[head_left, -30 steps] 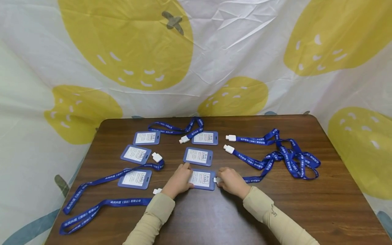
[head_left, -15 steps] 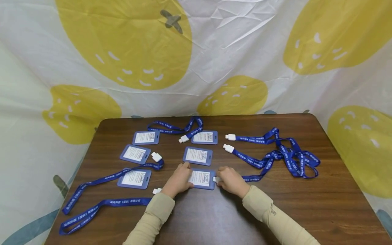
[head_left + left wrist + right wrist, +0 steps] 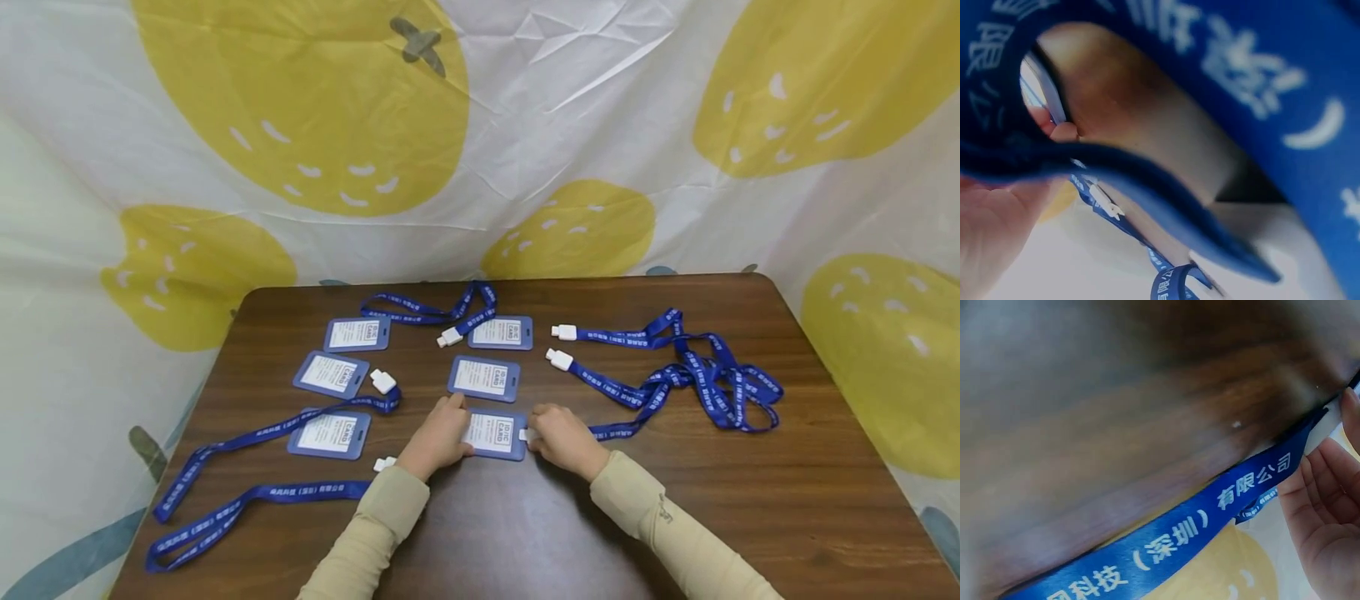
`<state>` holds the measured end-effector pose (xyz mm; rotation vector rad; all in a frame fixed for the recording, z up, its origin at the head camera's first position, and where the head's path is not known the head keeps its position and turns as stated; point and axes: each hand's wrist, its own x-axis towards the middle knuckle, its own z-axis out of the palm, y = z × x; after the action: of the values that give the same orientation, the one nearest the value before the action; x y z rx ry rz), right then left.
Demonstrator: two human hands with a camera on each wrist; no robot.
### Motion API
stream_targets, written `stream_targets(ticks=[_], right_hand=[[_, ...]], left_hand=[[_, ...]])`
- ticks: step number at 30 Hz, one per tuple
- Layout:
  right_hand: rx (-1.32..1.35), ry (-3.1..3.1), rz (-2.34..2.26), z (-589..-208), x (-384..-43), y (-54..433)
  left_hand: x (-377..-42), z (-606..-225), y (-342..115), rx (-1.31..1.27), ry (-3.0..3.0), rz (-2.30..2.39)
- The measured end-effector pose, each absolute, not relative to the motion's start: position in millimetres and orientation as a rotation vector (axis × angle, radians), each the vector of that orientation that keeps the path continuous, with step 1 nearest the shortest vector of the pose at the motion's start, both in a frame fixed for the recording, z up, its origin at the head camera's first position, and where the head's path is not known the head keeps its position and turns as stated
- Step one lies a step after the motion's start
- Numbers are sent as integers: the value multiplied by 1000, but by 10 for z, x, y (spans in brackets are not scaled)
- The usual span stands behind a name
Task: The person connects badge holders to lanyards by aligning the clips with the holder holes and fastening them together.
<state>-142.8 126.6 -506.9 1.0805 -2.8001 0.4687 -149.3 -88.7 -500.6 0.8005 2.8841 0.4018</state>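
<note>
In the head view my left hand (image 3: 437,439) grips the left part of a blue badge holder (image 3: 491,435) with a white card in it, lying near the middle of the table. Its thumb is at the near edge. At the slotted right end, my right hand (image 3: 566,438) pinches the white plastic clip (image 3: 525,435) of a blue lanyard (image 3: 615,431), and the clip overlaps the holder's edge. The right wrist view shows the printed lanyard strap (image 3: 1179,537) running from between thumb and fingers. A blurred lanyard loop (image 3: 1254,69) crosses close before the left wrist camera.
Several more badge holders (image 3: 483,378) lie in two columns on the brown table (image 3: 525,533). One lanyard (image 3: 300,492) passes under the left forearm, and another (image 3: 255,433) crosses a holder on the left. Tangled lanyards (image 3: 705,383) lie at the right. A fruit-patterned cloth (image 3: 585,100) hangs behind.
My right hand has edged slightly left with the clip, against the holder. The left hand keeps its grip, and the head view has shifted a little.
</note>
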Motion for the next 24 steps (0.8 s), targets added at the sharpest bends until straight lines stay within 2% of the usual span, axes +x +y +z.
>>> stream_targets(ticks=[24], right_hand=[[1055,-2814,432,-5036,-1398,1234]], left_hand=[[-1469,-4956,-863,741,2906,343]])
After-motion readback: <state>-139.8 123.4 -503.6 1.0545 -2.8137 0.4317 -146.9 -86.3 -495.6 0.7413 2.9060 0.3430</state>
